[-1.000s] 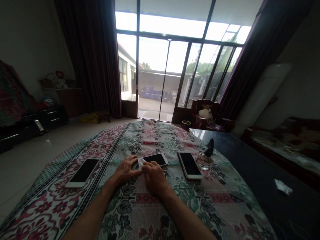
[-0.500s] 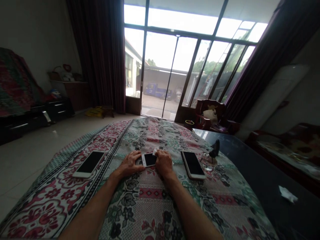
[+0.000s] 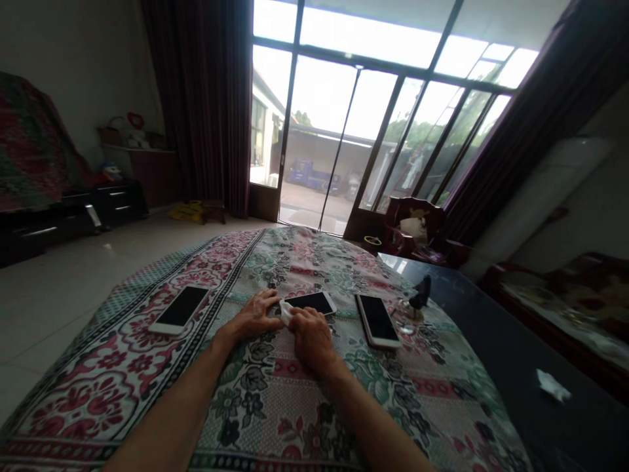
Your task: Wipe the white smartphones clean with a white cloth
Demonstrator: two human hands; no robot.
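Note:
A white-framed smartphone [image 3: 314, 302] with a dark screen lies face up on the patterned tablecloth, between my two hands. My left hand [image 3: 255, 314] steadies its left end, thumb and fingers placed on either side. Pinched in the closed fingers of my right hand [image 3: 313, 337] is a crumpled white tissue [image 3: 285, 313], pressed at the phone's lower left part. My right fingers hide part of the screen's near edge. A second white smartphone [image 3: 181, 308] lies to the left of my hands. To the right lies a third smartphone [image 3: 377, 320], light-framed with a dark screen.
Right of the phones stands a clear glass object [image 3: 407, 318] with a black item [image 3: 421, 293] beside it. The floral tablecloth [image 3: 275, 406] covers the rounded table. A dark table [image 3: 496, 347] adjoins on the right, carrying another crumpled tissue [image 3: 553, 385]. A wooden chair [image 3: 415, 226] stands beyond.
My right hand has moved with the tissue from the phone's right part to its left end, uncovering the right side. The phone now appears more tilted. My view has shifted slightly.

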